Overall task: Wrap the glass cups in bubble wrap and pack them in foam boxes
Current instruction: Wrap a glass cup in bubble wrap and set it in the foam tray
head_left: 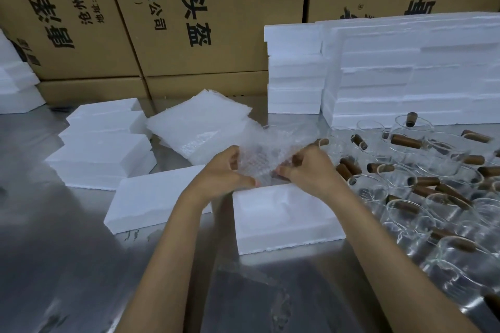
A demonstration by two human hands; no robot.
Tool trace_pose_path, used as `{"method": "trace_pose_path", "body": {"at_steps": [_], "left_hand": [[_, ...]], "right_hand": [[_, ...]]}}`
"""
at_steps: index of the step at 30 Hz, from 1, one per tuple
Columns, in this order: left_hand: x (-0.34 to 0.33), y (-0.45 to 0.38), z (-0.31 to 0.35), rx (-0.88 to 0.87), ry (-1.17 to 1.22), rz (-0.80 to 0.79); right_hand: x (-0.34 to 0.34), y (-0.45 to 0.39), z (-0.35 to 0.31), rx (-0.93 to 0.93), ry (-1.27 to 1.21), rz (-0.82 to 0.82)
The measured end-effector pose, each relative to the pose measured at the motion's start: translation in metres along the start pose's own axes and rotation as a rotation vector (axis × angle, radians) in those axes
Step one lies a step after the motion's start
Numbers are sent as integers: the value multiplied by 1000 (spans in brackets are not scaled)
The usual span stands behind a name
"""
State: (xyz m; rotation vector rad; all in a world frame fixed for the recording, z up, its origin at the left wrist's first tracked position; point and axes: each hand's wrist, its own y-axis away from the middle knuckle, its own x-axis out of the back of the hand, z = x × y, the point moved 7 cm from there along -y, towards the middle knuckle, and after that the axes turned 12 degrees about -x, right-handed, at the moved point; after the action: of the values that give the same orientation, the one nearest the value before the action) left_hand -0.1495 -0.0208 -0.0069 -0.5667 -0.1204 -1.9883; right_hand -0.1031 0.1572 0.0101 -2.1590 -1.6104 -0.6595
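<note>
Bubble wrap, one clear crumpled sheet [266,153], is held up between two bare hands, just above the far edge of an open white foam box [286,217] with a moulded hollow. The sheet is pinched at its left side by the curled fingers and thumb of the left hand [226,170], and at its right side by the curled fingers and thumb of the right hand [308,169]. A brown handle can be made out under the right-hand fingers; whether a cup is already inside the sheet cannot be told.

One stack of flat clear bubble wrap sheets [200,127] lies just behind the hands. One closed white foam block [154,197] lies beside the open box on the left, and two low piles of white foam pieces [105,143] lie further left. Clear glass cups with brown cylindrical handles [422,184], more than a dozen but too crowded for an exact count, are spread to the right of the right hand on the shiny metal table [67,265]. Two tall stacks of white foam boxes [392,76] stand behind the cups, backed by brown cardboard cartons [189,8] printed with black characters.
</note>
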Motion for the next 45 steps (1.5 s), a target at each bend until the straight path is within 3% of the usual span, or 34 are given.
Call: {"method": "trace_pose_path", "body": {"at_steps": [2, 5, 8, 11, 14, 18, 22, 24, 27, 32, 36, 41, 45], "left_hand": [[-2, 0, 2, -9, 1, -19], [4, -1, 7, -54, 75, 76], [10, -3, 6, -55, -79, 234], [3, -3, 9, -74, -210, 285], [1, -5, 14, -125, -279, 337], [-1, -9, 14, -105, -312, 260], [4, -8, 13, -70, -32, 149], [2, -7, 17, -145, -86, 127], [-1, -7, 21, -248, -277, 172], [-4, -12, 9, -183, -440, 178], [-10, -8, 8, -152, -423, 69], [10, 0, 20, -217, -216, 85], [0, 3, 28, -272, -398, -28]], "right_hand": [[1, 0, 2, 28, 37, 24], [5, 0, 1, 65, 93, 61], [7, -1, 0, 42, 110, 58], [8, 2, -6, 71, -48, 13], [0, 6, -15, 152, -13, -63], [-13, 3, -16, 211, 132, 35], [-23, 0, -19, 217, 331, 112], [-27, -1, -20, 218, 384, 100], [-25, -2, -14, 175, 276, 30], [-2, 12, -24, 261, -44, 95], [-20, 26, -31, 379, 167, -13], [-34, 28, -24, 393, 443, -17], [-38, 28, -23, 390, 473, -44]]}}
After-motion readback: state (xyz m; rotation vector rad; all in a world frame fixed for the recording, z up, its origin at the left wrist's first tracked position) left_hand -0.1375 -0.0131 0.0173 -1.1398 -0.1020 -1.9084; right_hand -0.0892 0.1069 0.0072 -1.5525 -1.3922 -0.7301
